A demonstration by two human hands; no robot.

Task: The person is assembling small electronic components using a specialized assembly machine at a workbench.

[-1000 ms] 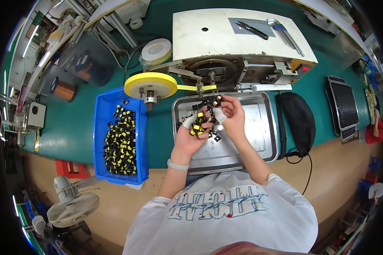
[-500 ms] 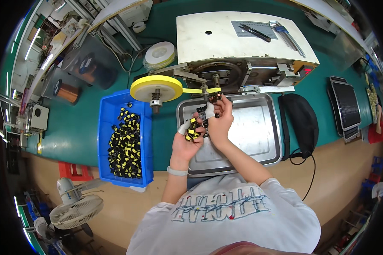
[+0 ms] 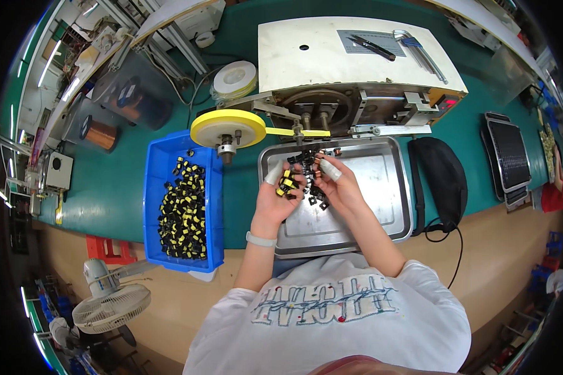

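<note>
My left hand [image 3: 271, 201], a pale cover on one fingertip, is closed around several small black coils with yellow tape [image 3: 288, 183]. Over the left part of a shallow metal tray [image 3: 372, 215], my right hand [image 3: 347, 189] has its fingers closed at a small copper-wound coil [image 3: 318, 174]; a pale cover is on one of its fingers too. Between and below my fingertips lie several loose black coils [image 3: 319, 201]. Just beyond the hands, a strip of yellow tape [image 3: 313, 133] runs from a yellow tape roll [image 3: 250, 130] across the front of the machine.
A blue bin [image 3: 216, 247] full of black-and-yellow coils stands at the left. The white-topped machine [image 3: 306, 69] carries a knife [image 3: 374, 47] and hex keys [image 3: 425, 59]. Right of the tray are a black pouch [image 3: 441, 178] and stacked black trays [image 3: 508, 156]. A fan [image 3: 112, 306] stands lower left.
My right hand has come back from the tape strip at the machine, down to the loose coils over the tray. My left hand keeps its taped coils and has barely moved.
</note>
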